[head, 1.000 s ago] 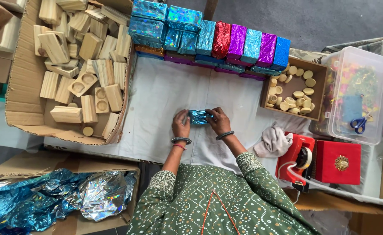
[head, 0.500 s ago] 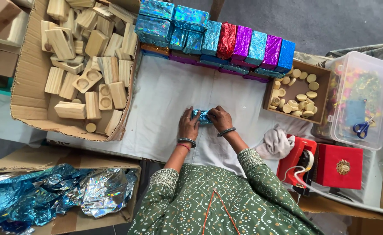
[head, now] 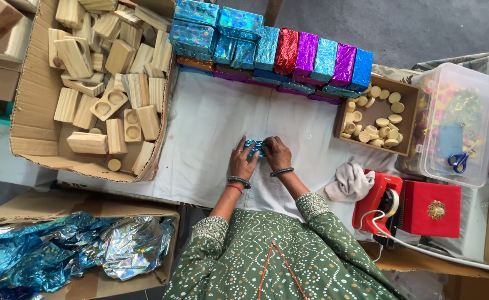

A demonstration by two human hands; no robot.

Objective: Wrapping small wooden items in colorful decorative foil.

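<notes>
Bright, even daylight fills the view, and shadows are soft and short. The holographic foil-wrapped blocks [head: 289, 53] and the crumpled foil sheets [head: 72, 253] throw small rainbow glints. Focus is sharp throughout, with slight wide-angle bending at the edges.

Cardboard box of wooden blocks [head: 88, 83], foil-wrapped boxes [head: 277, 53], red tape dispenser [head: 379, 206], blue scissors [head: 459, 159]

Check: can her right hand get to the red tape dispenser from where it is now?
Probably yes. The right hand presses the blue foil-wrapped block; the red tape dispenser sits on its side, with only a low crumpled cloth between.
</notes>
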